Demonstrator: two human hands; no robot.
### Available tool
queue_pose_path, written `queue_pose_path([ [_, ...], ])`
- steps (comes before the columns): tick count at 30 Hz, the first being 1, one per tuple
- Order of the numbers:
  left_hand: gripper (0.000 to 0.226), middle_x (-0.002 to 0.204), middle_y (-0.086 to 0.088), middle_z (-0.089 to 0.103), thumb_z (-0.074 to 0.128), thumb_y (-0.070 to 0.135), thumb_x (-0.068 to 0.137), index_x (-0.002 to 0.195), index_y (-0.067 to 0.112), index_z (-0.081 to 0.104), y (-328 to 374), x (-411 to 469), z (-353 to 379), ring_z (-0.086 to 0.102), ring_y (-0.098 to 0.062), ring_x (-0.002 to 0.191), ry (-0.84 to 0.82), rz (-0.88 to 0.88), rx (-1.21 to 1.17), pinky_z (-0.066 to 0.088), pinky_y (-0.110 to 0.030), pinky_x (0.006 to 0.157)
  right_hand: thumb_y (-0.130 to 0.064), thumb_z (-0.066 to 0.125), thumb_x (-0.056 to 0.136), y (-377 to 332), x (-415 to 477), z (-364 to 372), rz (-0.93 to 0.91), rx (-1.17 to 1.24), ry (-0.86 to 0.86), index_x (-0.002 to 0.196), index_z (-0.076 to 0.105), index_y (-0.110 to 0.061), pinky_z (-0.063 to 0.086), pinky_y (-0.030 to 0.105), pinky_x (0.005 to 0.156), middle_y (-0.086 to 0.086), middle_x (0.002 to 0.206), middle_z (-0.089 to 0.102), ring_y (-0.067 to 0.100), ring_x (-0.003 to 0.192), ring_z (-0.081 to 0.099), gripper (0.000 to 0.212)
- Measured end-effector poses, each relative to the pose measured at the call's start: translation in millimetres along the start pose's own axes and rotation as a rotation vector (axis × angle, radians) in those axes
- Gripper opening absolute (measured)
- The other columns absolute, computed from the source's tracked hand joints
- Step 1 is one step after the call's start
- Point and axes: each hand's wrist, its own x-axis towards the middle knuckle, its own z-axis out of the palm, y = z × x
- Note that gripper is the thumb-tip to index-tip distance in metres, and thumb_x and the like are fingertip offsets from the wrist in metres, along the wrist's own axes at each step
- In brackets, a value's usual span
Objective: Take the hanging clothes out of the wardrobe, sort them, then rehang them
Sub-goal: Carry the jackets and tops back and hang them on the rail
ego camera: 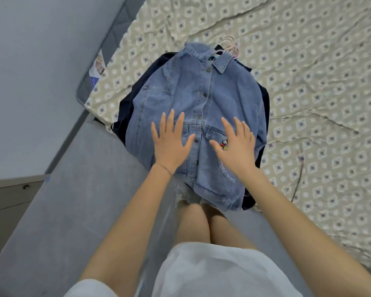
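We judge the denim jacket (193, 116), lying on dark clothes at the bed's (308, 82) near edge under our spread fingers (167, 123), soft but heavy, best lifted by its hanger (229, 48).

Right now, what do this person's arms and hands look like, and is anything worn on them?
Both forearms are bare, with no sleeves reaching them. The left hand has a thin bracelet at the wrist; the right hand shows no rings or watch. Lower down, white clothing covers the body.
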Motion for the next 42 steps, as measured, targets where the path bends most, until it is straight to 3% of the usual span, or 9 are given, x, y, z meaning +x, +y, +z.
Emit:
queue_pose_path([
  [5,0.078,0.166,-0.006,0.010,0.014,0.064,0.092,0.158,0.023,0.018,-8.9,76.5,12.8,0.003,-0.028,0.153,-0.048,0.055,0.006,-0.003,-0.055,0.119,-0.052,0.049,0.096,-2.1,64.7,7.9,0.061,0.019,0.005,0.156,0.020,-0.027,0.006,0.051,0.120,0.009,0.164,0.008,0.029,0.151,0.001,0.071],
  [10,0.070,0.166,-0.005,0.004,0.035,0.056,0.101,0.158,0.024,0.012,-16.2,150.9,38.6,0.000,-0.026,0.153,-0.141,0.112,0.008,-0.002,-0.055,0.120,-0.052,0.050,0.096,4.3,133.7,22.6,0.165,0.042,0.019,0.156,0.020,-0.028,0.007,0.052,0.121,0.008,0.164,0.005,0.030,0.151,0.000,0.071],
  [20,0.074,0.166,-0.011,0.000,0.044,0.051,0.101,0.159,0.020,0.010,-33.2,273.8,77.9,-0.001,-0.028,0.153,-0.142,0.107,-0.045,0.000,-0.052,0.121,-0.051,0.050,0.097,44.4,246.9,35.8,0.261,0.052,0.049,0.157,0.011,-0.028,-0.001,0.050,0.122,0.007,0.165,-0.008,0.028,0.151,-0.012,0.075],
  [27,0.072,0.165,-0.015,0.005,0.045,0.046,0.100,0.158,0.018,0.014,-37.1,316.5,86.2,0.001,-0.032,0.152,0.034,0.188,-0.058,-0.003,-0.051,0.120,-0.051,0.051,0.096,63.3,280.2,37.2,0.252,0.047,0.041,0.157,0.010,-0.027,-0.003,0.052,0.121,0.008,0.165,0.002,0.029,0.151,-0.004,0.077],
  [31,0.072,0.165,-0.012,0.009,0.041,0.046,0.103,0.158,0.012,0.008,-35.5,338.0,84.7,0.005,-0.028,0.153,0.014,0.068,-0.172,-0.004,-0.049,0.121,-0.053,0.051,0.095,67.4,288.8,40.4,0.258,0.043,0.123,0.156,0.018,-0.021,0.008,0.052,0.120,0.011,0.156,0.025,0.031,0.145,0.018,0.077],
  [35,0.063,0.155,-0.017,0.032,0.037,0.039,0.106,0.155,0.003,0.019,-34.5,349.9,78.3,0.027,-0.031,0.144,0.002,0.016,-0.241,0.014,-0.043,0.121,-0.059,0.044,0.096,67.3,296.5,37.6,0.297,0.064,0.175,0.145,0.039,-0.013,0.023,0.045,0.114,0.011,0.138,0.041,0.032,0.129,0.035,0.067],
  [38,0.053,0.139,-0.019,0.047,0.042,0.034,0.105,0.146,0.001,0.035,-35.1,345.6,71.1,0.041,-0.035,0.127,0.040,0.012,-0.208,0.031,-0.042,0.107,-0.059,0.039,0.098,63.9,294.5,31.1,0.328,0.020,0.149,0.126,0.054,-0.012,0.029,0.042,0.101,0.012,0.126,0.047,0.033,0.120,0.041,0.056],
  [42,0.047,0.119,-0.023,0.057,0.056,0.026,0.099,0.134,-0.002,0.041,-42.3,328.2,66.6,0.052,-0.040,0.108,-0.060,0.054,-0.168,0.042,-0.047,0.082,-0.051,0.043,0.099,59.6,278.8,30.0,0.294,-0.092,0.077,0.110,0.052,-0.007,0.033,0.042,0.084,0.014,0.113,0.052,0.035,0.106,0.048,0.046],
])
